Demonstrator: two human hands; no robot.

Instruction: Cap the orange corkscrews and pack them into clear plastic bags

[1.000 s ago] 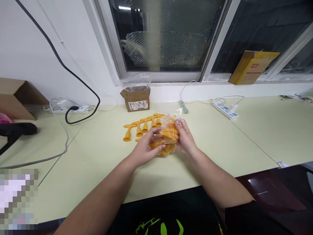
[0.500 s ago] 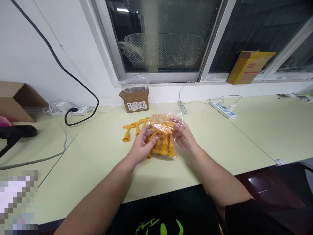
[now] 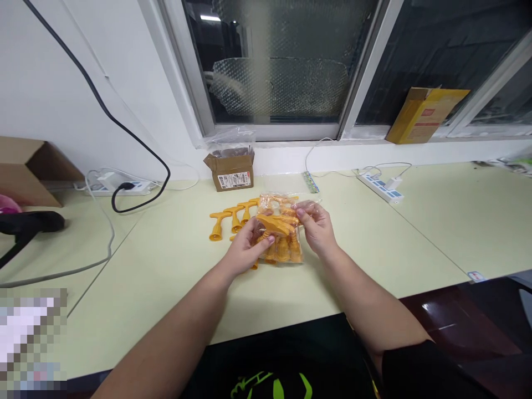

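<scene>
A clear plastic bag (image 3: 283, 252) with several yellow T-shaped plastic parts inside is held up over the table. My left hand (image 3: 249, 248) grips its left side, thumb in front and fingers behind. On the right, my right hand (image 3: 318, 226) pinches the bag's upper right edge between thumb and fingers. More yellow T-shaped parts (image 3: 216, 227) lie on the table to the left of and behind the bag, some partly hidden by my left hand and the bag.
Behind stands a small open cardboard box (image 3: 233, 170) with plastic film. Power strips lie at the right (image 3: 380, 187) and left (image 3: 139, 188). A black cable hangs at the left, near a larger carton (image 3: 20, 172).
My right hand has shifted slightly right along the bag's upper edge. The bag's top has changed shape, and the parts inside sit a little differently.
</scene>
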